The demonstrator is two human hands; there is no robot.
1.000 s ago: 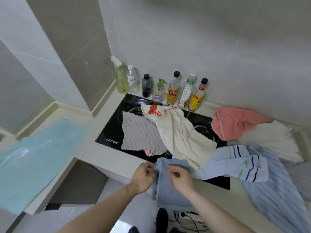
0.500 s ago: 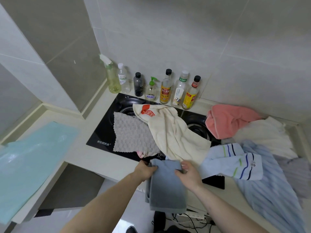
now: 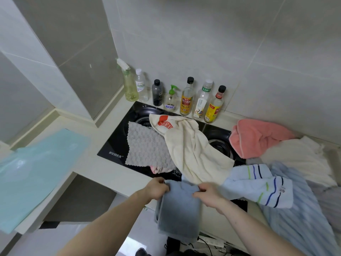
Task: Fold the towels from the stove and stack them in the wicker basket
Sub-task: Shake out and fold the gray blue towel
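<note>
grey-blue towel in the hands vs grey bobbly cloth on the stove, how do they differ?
The grey-blue towel is folded, smooth, and hangs over the counter edge, gripped by the left hand and right hand. The grey bobbly cloth lies flat and unfolded on the stove, untouched, partly under the cream towel. Both are greyish.

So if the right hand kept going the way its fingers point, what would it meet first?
The right hand grips the top edge of the grey-blue towel, fingers pointing left towards the left hand on the other corner. Going straight on, it would probably meet that hand first; depth is unclear.
</note>
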